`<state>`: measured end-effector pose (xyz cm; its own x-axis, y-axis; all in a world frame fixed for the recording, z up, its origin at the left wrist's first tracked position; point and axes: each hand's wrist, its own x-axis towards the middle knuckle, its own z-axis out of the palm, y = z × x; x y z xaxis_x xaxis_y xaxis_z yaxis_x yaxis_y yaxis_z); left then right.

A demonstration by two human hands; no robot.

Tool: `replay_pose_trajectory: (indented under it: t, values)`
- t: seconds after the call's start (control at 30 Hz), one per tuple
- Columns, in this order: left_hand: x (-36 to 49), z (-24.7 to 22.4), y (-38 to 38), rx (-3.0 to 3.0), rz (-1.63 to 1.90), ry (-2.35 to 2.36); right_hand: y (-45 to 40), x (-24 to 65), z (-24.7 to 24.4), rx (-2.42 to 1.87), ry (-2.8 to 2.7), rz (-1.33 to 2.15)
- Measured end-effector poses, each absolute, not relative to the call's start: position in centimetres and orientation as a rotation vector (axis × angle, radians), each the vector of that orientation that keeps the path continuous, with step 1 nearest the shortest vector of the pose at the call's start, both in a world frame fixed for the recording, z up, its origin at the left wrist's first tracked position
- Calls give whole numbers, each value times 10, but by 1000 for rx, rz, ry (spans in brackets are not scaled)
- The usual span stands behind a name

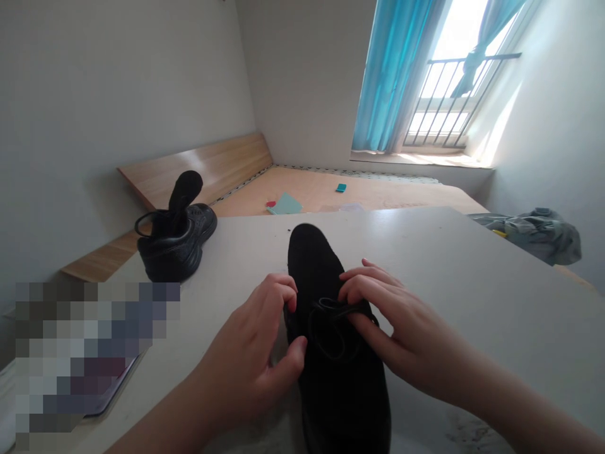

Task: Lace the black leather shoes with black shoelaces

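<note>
A black shoe (347, 403) is lying in the lower centre of the frame, on a white table (425, 252), and its toe is pointing to the bottom edge. The left hand (262, 328) is touching the left side of this shoe; its thumb and bent fingers are standing a little apart — whether they are gripping the edge, I cannot tell. The right hand (401, 309) is holding the black laces (338, 308) between thumb and fingers, in a narrow pinch above the shoe, and a loop is hanging toward the left hand. In the left part of the frame, a second black shoe (172, 249) is standing on the table, with a dark flap rising from its opening. At the right edge, a grey cloth (534, 233) is lying crumpled — beyond the table's side.
</note>
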<state>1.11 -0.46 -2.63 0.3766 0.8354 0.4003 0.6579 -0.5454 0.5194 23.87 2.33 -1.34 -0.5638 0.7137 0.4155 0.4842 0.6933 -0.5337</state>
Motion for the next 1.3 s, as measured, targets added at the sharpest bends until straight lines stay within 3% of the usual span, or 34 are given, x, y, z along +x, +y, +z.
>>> replay_pose_trajectory:
  t: [0.13,0.23,0.4,0.57,0.77,0.93,1.07,1.3]
  values:
    - [11,-26,-9,2353,935,1361,33,244,-6,-735,-1755,1173]
    - [11,-24,-11,2337,930,1388,50,257,0,-789,-1369,1365]
    - [12,-23,-10,2311,948,1450,78,277,-3,-1400,-1414,1018]
    - [11,-24,-7,2278,973,1516,85,280,-25,-1639,-1762,874]
    - [10,-30,-7,2089,1089,1552,78,272,-37,-1569,-2104,585]
    - [8,-31,-3,1623,1026,1424,65,260,-29,-1191,-2220,366]
    - [6,-32,3,1275,1047,1200,56,251,-32,-1010,-2230,426]
    - [2,-26,-5,1296,1276,837,51,240,-40,-1048,-2011,817]
